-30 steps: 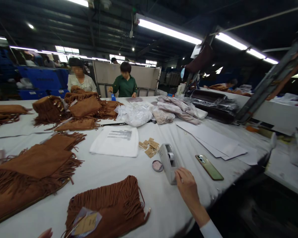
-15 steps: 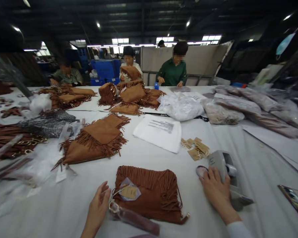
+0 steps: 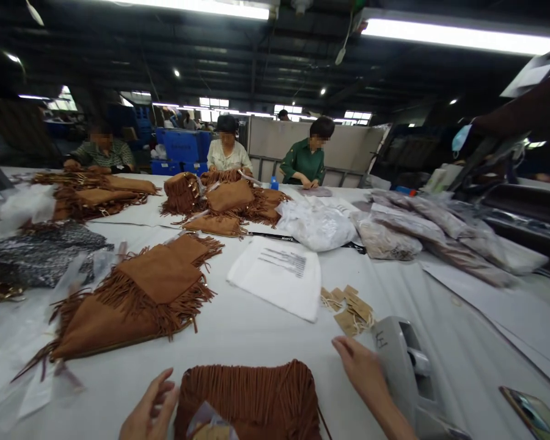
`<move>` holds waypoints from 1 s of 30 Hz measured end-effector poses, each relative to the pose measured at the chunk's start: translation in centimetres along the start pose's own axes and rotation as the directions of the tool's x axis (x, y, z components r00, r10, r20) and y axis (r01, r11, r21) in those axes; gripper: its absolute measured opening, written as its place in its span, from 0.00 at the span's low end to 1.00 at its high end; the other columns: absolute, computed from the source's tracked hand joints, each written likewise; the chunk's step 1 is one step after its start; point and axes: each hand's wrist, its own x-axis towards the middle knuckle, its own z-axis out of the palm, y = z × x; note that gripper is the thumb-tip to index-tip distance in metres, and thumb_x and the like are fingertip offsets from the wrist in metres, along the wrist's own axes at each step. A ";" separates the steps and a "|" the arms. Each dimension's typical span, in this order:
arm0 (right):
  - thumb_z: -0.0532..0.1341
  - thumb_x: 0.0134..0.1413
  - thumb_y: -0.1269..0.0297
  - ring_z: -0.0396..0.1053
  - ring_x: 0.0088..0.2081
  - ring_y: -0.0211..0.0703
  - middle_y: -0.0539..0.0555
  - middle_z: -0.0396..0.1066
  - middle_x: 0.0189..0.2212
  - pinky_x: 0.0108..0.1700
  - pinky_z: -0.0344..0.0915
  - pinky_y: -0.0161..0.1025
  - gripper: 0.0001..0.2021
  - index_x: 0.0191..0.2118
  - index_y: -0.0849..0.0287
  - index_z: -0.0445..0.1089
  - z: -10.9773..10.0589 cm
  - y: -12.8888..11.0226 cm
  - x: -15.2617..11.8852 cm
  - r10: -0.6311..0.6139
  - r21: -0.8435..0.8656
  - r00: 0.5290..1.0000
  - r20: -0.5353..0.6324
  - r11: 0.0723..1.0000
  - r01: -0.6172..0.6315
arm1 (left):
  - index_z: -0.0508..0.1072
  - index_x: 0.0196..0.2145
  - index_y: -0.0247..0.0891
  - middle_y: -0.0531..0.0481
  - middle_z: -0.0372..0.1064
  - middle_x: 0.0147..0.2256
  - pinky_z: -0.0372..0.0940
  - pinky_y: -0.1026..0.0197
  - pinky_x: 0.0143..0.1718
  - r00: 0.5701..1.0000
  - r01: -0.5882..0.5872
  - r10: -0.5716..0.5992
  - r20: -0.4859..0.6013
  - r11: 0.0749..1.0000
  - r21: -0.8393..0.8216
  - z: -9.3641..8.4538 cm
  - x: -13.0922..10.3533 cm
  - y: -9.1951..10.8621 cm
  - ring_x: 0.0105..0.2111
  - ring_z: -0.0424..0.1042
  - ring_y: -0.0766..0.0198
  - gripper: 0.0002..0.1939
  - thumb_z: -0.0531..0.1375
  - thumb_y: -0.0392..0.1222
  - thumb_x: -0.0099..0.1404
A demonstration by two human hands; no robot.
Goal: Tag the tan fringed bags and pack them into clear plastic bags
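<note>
Ok, head view, only one I've got. Dark-brown fringed pouch (image 3: 252, 394) sits bottom centre on the white-covered surface (image 3: 256, 339), fringe side away from me, lower part cut off by the frame. Clear sleeve (image 3: 208, 421) with a tan card inside lies on it.

Left grip (image 3: 147, 410): spread, fingers loosely curled, nothing in it. Right beside the pouch's left edge; contact or small gap, can't tell. Right grip (image 3: 361, 368): off the pouch's right side, fingers pointing left toward mid-surface, nothing seen in it. Thumb isn't clear, so can't tell if it's spread or pressed together. My right forearm passes just beside the grey tape dispenser (image 3: 391, 335); touching or not, can't tell.

Loose kraft hang tags (image 3: 354, 307) lie just beyond the right grip, white printed cloth (image 3: 277, 272) past the pouch, smartphone (image 3: 527, 410) far right. Lighter-brown fringed bags (image 3: 158, 275) stacked to the left.

Step, my read: between grasps, pouch positioned in the work spot, neither side clamped. Next move, I'd judge, calls for steadying the pouch with the left and keeping the right forearm clear of the dispenser.
</note>
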 end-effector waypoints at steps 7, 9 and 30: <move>0.44 0.60 0.52 0.72 0.30 0.47 0.55 0.75 0.25 0.35 0.64 0.39 0.24 0.26 0.58 0.71 6.7 -5.4 10.2 0.016 0.130 0.993 0.119 0.991 -0.032 | 0.65 0.54 0.42 0.43 0.67 0.54 0.62 0.48 0.57 0.824 -0.566 0.561 0.075 0.817 0.114 4.9 9.5 11.1 0.54 0.66 0.54 0.22 0.52 0.54 0.66; 0.45 0.60 0.52 0.71 0.30 0.46 0.55 0.74 0.23 0.35 0.63 0.38 0.25 0.24 0.58 0.71 8.7 -5.8 12.3 0.009 0.115 0.989 0.149 0.993 -0.026 | 0.65 0.54 0.40 0.41 0.66 0.55 0.58 0.48 0.59 0.754 -0.657 0.642 0.140 0.742 0.136 7.1 12.9 13.6 0.57 0.63 0.54 0.22 0.50 0.52 0.67; 0.42 0.66 0.63 0.70 0.30 0.45 0.53 0.72 0.27 0.33 0.57 0.38 0.16 0.34 0.57 0.64 13.5 -4.3 19.9 -0.074 -0.189 0.988 0.135 0.977 0.099 | 0.71 0.44 0.36 0.42 0.75 0.37 0.66 0.50 0.45 0.744 -0.665 0.381 0.549 0.503 0.552 17.9 26.6 18.3 0.41 0.74 0.53 0.18 0.53 0.52 0.67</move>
